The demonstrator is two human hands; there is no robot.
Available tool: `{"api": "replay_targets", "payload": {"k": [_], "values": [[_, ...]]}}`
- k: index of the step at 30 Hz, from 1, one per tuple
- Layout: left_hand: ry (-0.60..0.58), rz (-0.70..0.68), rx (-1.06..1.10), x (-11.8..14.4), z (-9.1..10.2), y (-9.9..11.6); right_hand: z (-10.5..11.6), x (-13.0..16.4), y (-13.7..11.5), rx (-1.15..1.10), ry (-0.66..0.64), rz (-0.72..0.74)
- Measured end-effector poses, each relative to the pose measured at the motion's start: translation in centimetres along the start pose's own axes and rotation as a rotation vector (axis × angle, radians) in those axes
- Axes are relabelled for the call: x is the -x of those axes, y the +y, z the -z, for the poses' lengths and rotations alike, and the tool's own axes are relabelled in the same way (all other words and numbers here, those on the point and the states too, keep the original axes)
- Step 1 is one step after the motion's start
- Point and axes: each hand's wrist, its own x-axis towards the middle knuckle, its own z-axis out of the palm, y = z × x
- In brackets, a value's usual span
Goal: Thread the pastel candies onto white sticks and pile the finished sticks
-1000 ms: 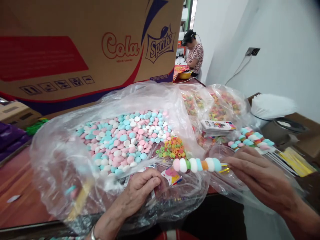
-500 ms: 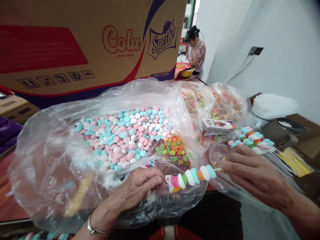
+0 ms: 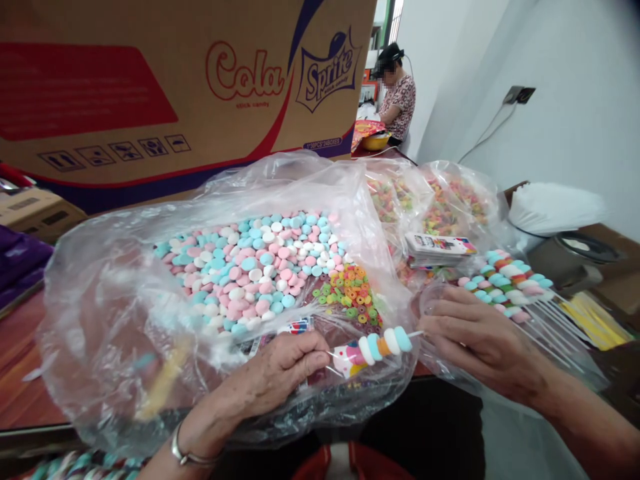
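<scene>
A candy skewer [image 3: 383, 343] of white, blue and orange pieces on a thin white stick lies between my hands, partly inside a small printed wrapper [image 3: 344, 360]. My left hand [image 3: 290, 367] pinches the wrapper's left edge. My right hand [image 3: 473, 337] is closed at the bare stick end, its fingertips pressed together there. Behind them, a large clear plastic bag [image 3: 115, 267] holds many pink, white and blue candies [image 3: 250, 267] and a heap of coloured ring candies [image 3: 353, 293].
A big printed cardboard box [image 3: 150, 67] stands at the back. On the right are a stack of printed packets [image 3: 440, 247], finished candy skewers [image 3: 515, 280] and yellow strips [image 3: 595, 320]. More bagged ring candies [image 3: 450, 200] lie behind. A person [image 3: 397, 97] works farther back.
The skewer has slid left into the printed wrapper, which now covers the green piece. My right hand has moved left with the stick; the left hand keeps its pinch.
</scene>
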Motion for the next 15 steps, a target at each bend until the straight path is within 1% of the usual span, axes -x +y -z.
{"api": "replay_targets", "payload": {"k": [2,6,8,12,14,15], "values": [[-0.040,0.019,0.036,0.0,-0.1,0.4,-0.2,-0.2,0.0,-0.063,-0.014,0.017],[-0.208,0.185,0.213,0.2,-0.4,1.2,-0.4,-0.5,0.2,-0.107,0.028,0.032],[-0.235,0.227,0.227,0.3,-0.5,1.5,-0.5,-0.6,0.4,-0.116,-0.002,0.049],[-0.217,0.162,0.120,0.2,-0.8,1.5,-0.7,-0.7,0.5,-0.139,-0.079,0.120],[-0.216,0.126,0.118,0.2,-1.2,1.2,-0.8,-0.9,0.5,-0.137,-0.092,0.115],[-0.226,0.131,0.144,0.2,-1.4,1.0,-0.8,-0.9,0.5,-0.136,-0.092,0.107]]}}
